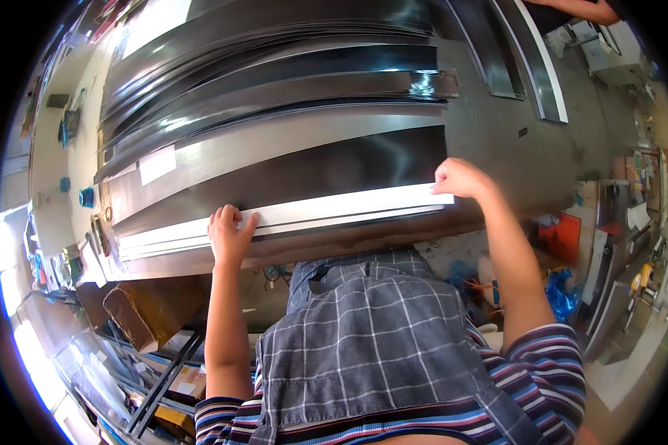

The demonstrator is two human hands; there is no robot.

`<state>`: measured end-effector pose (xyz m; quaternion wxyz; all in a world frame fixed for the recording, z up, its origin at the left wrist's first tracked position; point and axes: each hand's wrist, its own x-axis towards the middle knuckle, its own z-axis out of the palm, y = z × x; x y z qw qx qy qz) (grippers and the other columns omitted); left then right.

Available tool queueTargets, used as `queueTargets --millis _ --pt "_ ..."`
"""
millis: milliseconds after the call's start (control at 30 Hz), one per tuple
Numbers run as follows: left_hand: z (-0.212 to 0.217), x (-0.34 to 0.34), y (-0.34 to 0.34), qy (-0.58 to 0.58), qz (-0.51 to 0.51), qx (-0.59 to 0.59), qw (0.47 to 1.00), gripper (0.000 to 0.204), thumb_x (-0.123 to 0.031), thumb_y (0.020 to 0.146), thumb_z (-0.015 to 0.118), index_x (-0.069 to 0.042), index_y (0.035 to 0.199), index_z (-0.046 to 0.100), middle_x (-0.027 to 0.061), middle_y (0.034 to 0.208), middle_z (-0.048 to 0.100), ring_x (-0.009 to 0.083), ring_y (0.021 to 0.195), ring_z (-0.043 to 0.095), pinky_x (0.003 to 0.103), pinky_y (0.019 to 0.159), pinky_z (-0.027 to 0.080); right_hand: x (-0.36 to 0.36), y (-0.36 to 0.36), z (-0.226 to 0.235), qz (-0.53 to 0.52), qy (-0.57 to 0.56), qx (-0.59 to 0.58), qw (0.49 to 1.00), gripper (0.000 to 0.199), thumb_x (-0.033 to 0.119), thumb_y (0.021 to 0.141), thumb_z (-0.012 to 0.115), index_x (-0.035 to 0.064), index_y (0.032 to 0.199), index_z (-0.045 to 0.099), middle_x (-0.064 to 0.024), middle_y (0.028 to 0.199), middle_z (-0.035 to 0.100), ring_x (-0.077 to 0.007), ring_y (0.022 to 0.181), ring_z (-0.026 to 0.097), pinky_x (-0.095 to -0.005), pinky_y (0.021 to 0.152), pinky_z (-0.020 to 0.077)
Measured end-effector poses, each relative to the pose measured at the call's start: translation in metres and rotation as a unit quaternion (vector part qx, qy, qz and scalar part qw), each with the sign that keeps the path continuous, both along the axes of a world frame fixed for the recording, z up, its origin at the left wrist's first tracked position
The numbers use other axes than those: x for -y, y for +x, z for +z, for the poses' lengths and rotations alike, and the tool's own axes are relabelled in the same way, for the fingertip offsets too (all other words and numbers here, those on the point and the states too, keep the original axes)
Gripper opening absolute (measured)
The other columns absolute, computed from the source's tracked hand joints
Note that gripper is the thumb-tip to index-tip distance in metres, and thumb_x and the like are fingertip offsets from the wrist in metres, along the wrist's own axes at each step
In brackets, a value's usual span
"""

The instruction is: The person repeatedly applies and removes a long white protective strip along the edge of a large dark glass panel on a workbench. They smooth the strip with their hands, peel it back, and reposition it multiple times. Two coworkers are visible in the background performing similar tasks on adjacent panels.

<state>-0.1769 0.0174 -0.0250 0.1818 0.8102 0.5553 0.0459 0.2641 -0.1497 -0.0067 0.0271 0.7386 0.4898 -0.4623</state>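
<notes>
A long white strip [334, 205] lies along the near side of the table, over a wide dark sheet [364, 159]. My right hand [464, 180] pinches its right end between thumb and bent fingers. Toward the strip's left part, my left hand [231, 236] grips it, fingers curled over the far edge and thumb set apart. Just nearer to me runs another narrow white strip [334, 222], with a dark line between the two. What lies under my left palm is hidden.
Stacked dark glossy sheets [274, 74] cover the table's far side, near a small white paper [157, 165]. Long profiles [534, 59] lie at the far right, by another person's arm [590, 10]. A cardboard box [145, 311] stands below left, and a red-orange panel [560, 237] at right.
</notes>
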Motion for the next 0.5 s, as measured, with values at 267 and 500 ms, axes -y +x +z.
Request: queueTargets --millis 267,500 --pt "-0.001 0.053 0.11 -0.081 -0.176 0.065 0.979 0.028 -0.028 0.077 0.07 -0.007 0.073 0.052 0.0109 0.076 0.057 0.0325 0.077 0.058 0.043 0.066 0.046 -0.008 -0.016 0.003 -0.015 0.001 0.01 1.0 0.031 0.029 0.069 0.074 0.0003 0.067 0.063 -0.0147 0.067 0.061 -0.0267 0.064 0.06 -0.0389 0.06 0.0453" --pt "0.0 0.07 0.14 -0.035 -0.155 0.067 0.985 0.038 -0.035 0.073 0.074 -0.009 0.065 0.048 0.0072 0.067 0.054 0.0295 0.066 0.057 0.041 0.057 0.044 -0.003 -0.021 0.006 -0.044 0.006 -0.01 0.999 0.03 0.03 0.069 0.073 0.0014 0.069 0.064 -0.0136 0.068 0.062 -0.0266 0.066 0.061 -0.0379 0.062 0.0463"
